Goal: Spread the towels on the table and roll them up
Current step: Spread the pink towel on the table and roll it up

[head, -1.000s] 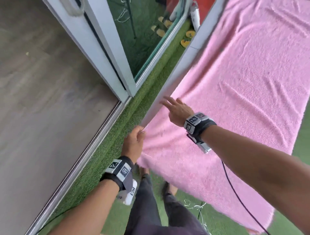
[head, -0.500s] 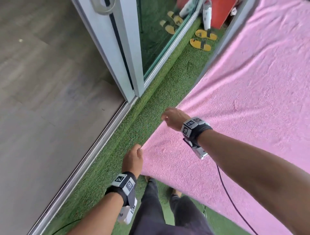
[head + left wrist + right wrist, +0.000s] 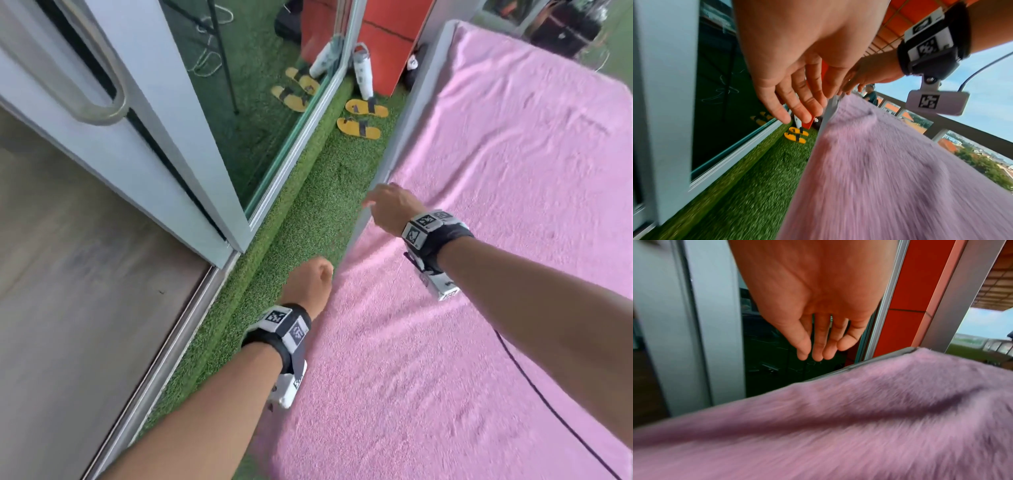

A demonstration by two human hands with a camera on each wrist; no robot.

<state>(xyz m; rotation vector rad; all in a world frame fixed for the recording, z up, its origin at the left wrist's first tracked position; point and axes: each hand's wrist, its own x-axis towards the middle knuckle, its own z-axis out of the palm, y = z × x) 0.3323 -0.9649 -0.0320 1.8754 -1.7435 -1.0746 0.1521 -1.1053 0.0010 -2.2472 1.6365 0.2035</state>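
The pink towel (image 3: 479,240) already lies spread across the table (image 3: 416,96), filling the right half of the head view, with soft ripples in the pile but no fold turned over anywhere I can see, so I'd judge the spreading close to done and the rolling not yet begun. Its left border runs along the table's grey edge, and both hands are at that border. The left hand (image 3: 310,282) sits in the lower middle of the frame, at the towel's near left edge above the green turf (image 3: 291,219); its wrist view shows the fingers (image 3: 797,104) straight and slightly fanned, pointing downward beside the cloth, holding nothing. The right hand (image 3: 394,205) reaches further up the same edge, arm stretched diagonally over the towel from the lower right; its fingers (image 3: 818,340) hang long and close together past the table rim, palm above the pile, also gripping nothing. Whether either hand brushes the fabric I cannot tell through the blur. Yellow sandals (image 3: 361,118) lie on the turf in the upper middle.
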